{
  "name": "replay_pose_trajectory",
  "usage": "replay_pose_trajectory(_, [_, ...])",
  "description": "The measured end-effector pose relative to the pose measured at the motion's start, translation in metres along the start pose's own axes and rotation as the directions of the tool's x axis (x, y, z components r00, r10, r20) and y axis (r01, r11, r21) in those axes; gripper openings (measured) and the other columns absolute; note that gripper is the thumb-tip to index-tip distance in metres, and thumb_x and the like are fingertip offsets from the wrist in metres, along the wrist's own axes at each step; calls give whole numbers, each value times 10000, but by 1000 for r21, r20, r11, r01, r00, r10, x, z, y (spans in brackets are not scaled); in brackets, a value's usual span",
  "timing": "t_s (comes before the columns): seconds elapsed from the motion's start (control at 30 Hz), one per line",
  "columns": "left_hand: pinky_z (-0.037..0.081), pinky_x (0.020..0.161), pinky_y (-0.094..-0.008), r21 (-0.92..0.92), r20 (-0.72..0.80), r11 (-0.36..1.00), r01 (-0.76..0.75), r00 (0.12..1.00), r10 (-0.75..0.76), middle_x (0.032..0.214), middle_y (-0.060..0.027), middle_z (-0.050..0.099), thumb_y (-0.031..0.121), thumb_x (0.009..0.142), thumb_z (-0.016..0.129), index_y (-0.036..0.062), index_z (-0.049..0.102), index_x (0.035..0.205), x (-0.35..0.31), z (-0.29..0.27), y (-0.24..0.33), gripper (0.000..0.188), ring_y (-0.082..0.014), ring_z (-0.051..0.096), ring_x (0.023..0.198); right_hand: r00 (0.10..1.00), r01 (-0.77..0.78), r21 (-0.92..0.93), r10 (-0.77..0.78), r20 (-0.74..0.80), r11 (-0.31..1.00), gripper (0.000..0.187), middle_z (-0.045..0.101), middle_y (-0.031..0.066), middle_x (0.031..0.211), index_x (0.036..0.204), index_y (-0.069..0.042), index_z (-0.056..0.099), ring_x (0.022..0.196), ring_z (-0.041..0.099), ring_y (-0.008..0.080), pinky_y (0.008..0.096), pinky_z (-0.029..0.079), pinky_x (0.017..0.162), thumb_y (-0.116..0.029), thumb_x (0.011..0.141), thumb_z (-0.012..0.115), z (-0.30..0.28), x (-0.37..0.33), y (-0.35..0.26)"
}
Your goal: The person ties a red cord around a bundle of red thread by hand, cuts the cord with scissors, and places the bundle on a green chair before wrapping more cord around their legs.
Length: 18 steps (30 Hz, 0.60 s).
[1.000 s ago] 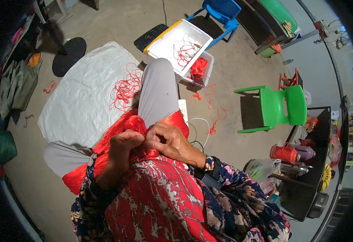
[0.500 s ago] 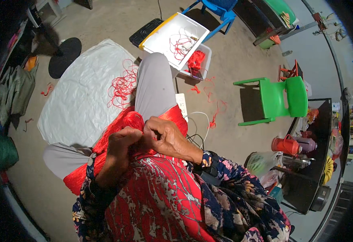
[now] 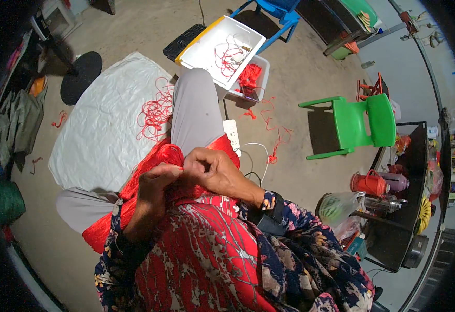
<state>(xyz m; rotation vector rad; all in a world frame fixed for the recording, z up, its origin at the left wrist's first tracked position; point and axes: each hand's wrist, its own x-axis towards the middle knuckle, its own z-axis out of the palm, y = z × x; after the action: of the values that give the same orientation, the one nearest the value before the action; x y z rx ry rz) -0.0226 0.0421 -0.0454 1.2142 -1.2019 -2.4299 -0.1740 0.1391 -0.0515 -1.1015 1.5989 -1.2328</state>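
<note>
Across my lap lies a thick bundle of glossy red cord (image 3: 163, 155), with more of it spilling over my left thigh. Just above the bundle, my left hand (image 3: 157, 187) is closed in a pinch, thumb and forefinger pressed together on a strand of red cord. Fingertip to fingertip with it, my right hand (image 3: 214, 170) is closed too, its fingers curled in at the same spot. The bit of cord between the fingertips is very small and mostly hidden by them.
Loose red cord tangles (image 3: 156, 112) lie on a white sheet (image 3: 97, 130) ahead. A white tray (image 3: 206, 54) rests over a plastic bin (image 3: 261, 83) of red cord. A power strip (image 3: 231, 136) is beside my right knee; a green chair (image 3: 352, 125) stands right.
Both hands stay pinched together in nearly the same place. The surroundings shift slightly leftward in the picture.
</note>
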Motion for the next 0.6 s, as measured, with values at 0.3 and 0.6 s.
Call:
replay_pose_trajectory(0.3, [449, 687, -240, 82, -9, 992, -94, 995, 95, 763, -16, 610, 184, 846, 567, 10, 635, 859, 3, -19, -10, 187, -100, 563, 711, 977, -211, 98, 206, 56, 973, 193, 508, -29, 688, 852, -23, 600, 660, 439, 72, 249, 367, 575, -214, 847, 577, -22, 1, 17])
replay_pose_trajectory(0.6, [481, 649, -237, 234, 145, 922, -308, 949, 281, 750, -50, 617, 138, 866, 547, 0, 575, 755, 7, -35, -6, 180, -103, 581, 706, 953, -304, 329, 287, 101, 894, 59, 544, -40, 804, 834, -24, 563, 753, 472, 55, 204, 399, 697, -77, 857, 549, -36, 1, -6])
